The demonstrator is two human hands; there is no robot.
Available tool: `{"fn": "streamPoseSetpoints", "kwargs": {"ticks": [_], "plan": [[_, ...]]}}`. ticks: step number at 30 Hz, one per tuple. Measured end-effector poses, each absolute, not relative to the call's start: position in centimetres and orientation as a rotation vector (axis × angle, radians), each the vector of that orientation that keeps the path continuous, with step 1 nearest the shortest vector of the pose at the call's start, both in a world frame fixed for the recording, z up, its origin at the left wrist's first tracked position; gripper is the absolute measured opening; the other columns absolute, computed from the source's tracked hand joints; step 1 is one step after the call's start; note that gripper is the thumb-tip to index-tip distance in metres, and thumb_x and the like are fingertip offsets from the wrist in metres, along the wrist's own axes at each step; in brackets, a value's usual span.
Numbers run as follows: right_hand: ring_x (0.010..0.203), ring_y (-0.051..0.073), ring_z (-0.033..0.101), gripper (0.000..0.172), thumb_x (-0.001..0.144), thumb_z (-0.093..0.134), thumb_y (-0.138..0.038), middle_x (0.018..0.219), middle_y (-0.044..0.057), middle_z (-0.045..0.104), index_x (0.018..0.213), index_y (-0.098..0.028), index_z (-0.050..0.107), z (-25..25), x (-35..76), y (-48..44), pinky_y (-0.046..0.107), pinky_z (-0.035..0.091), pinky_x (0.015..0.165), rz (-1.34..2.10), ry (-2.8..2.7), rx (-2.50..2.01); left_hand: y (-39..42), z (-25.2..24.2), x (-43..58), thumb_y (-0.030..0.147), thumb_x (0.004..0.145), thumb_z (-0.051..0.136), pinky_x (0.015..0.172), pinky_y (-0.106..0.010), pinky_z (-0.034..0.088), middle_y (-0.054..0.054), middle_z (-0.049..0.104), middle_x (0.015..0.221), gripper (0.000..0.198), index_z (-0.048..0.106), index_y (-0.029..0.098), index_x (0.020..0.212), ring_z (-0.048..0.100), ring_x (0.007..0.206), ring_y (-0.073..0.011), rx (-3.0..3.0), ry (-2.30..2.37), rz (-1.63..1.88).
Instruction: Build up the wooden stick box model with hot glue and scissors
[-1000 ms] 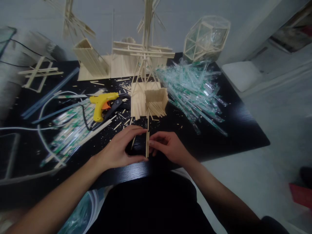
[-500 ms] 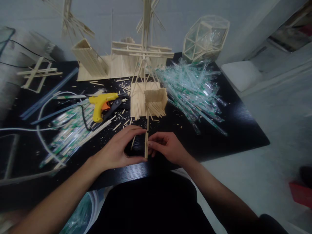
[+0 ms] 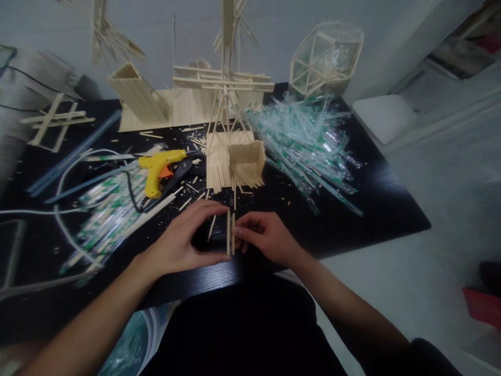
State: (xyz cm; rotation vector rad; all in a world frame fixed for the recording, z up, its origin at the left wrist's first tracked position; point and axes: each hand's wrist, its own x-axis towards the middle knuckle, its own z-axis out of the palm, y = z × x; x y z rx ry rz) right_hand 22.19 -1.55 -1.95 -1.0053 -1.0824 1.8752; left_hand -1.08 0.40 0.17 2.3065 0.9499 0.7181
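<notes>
left stick (image 3: 228, 232) and right stick (image 3: 233, 235), short, wooden: together half a second ago, now parted by narrow gap. left hand (image 3: 176, 240) clamps left stick end to end, thumb near, forefinger far. right hand (image 3: 270, 236) pinches right stick from side. black table (image 3: 391, 209) below; yellow glue gun (image 3: 155, 169) leftward, plastic sleeves (image 3: 301, 143) rightward, pale wall (image 3: 274, 31) behind.

A black, wood-grained desk (image 3: 376, 203) spreads beneath and beyond the hands (image 3: 270, 237). Straight ahead of them sits a pale stick model (image 3: 246, 154) amid scattered stick scraps (image 3: 200, 142). To their left are plastic-wrapped sticks (image 3: 104, 211) and a yellow glue gun (image 3: 155, 169); ahead and right, heaped clear-and-green plastic sleeves (image 3: 305, 143).
</notes>
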Motion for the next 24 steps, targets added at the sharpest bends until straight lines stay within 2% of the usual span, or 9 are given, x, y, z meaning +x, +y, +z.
{"fn": "streamPoseSetpoints", "kwargs": {"ticks": [3, 7, 14, 20, 24], "plan": [[0.057, 0.013, 0.067, 0.033, 0.077, 0.085, -0.043, 0.066, 0.001, 0.071, 0.085, -0.014, 0.072, -1.8, 22.0, -1.6, 0.026, 0.056, 0.057, 1.881, -1.085, -1.010, 0.2, -0.3, -0.6, 0.045, 0.075, 0.086, 0.102, -0.046, 0.053, -0.013, 0.061, 0.130, 0.076, 0.050, 0.022, 0.138, 0.062, 0.119, -0.0287, 2.294, 0.910, 0.641], [0.055, 0.012, 0.065, 0.034, 0.076, 0.085, -0.045, 0.066, 0.001, 0.071, 0.084, -0.015, 0.072, -1.6, 21.9, -1.7, 0.024, 0.054, 0.052, 1.880, -1.093, -1.006, 0.2, -0.2, -0.5, 0.045, 0.073, 0.087, 0.100, -0.047, 0.054, -0.013, 0.061, 0.127, 0.075, 0.050, 0.023, 0.135, 0.062, 0.116, -0.0289, 2.305, 0.907, 0.681], [0.056, 0.012, 0.065, 0.034, 0.078, 0.083, -0.046, 0.066, 0.001, 0.071, 0.084, -0.015, 0.072, -1.7, 22.1, -1.6, 0.023, 0.053, 0.050, 1.846, -1.071, -1.027, 0.6, 1.0, -1.6, 0.041, 0.064, 0.091, 0.078, -0.039, 0.058, -0.008, 0.063, 0.111, 0.075, 0.055, 0.024, 0.127, 0.063, 0.096, -0.0253, 2.239, 1.008, 0.964], [0.055, 0.012, 0.065, 0.032, 0.077, 0.084, -0.042, 0.065, 0.000, 0.070, 0.086, -0.014, 0.072, -1.8, 21.9, -1.7, 0.024, 0.053, 0.052, 1.850, -1.095, -1.032, 0.1, 0.0, -0.6, 0.045, 0.073, 0.086, 0.097, -0.046, 0.055, -0.013, 0.062, 0.127, 0.075, 0.049, 0.024, 0.136, 0.063, 0.115, -0.0299, 2.315, 0.907, 0.666], [0.054, 0.012, 0.064, 0.032, 0.076, 0.085, -0.043, 0.064, 0.000, 0.069, 0.086, -0.014, 0.072, -1.7, 21.8, -1.8, 0.023, 0.052, 0.051, 1.851, -1.088, -1.015, 0.0, -0.2, -0.2, 0.044, 0.073, 0.086, 0.098, -0.046, 0.055, -0.014, 0.060, 0.127, 0.075, 0.047, 0.023, 0.135, 0.063, 0.116, -0.0294, 2.309, 0.909, 0.665]]}}
